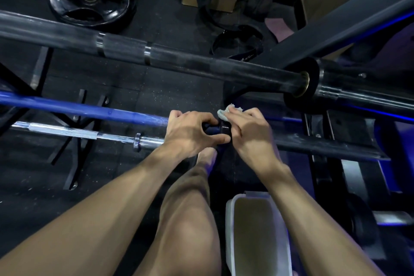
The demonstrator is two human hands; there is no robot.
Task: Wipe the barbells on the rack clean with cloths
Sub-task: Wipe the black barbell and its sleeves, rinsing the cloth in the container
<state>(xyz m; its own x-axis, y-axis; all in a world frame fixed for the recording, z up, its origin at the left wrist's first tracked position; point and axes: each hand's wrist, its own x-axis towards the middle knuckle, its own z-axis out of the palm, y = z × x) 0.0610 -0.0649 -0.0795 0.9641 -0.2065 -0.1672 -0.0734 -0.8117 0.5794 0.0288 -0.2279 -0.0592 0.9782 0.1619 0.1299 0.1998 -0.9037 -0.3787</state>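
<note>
Left hand [190, 132] gripping blue barbell [89, 111]; right hand [251, 132] clutching cloth [226, 111], both hiding the collar [224, 128].

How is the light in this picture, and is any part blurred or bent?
Head view: dim gym, blue light tinting the blue barbell; the black barbell bows from wide-angle distortion; the right hand with its cloth looks slightly motion-blurred; the left hand is sharper.
</note>
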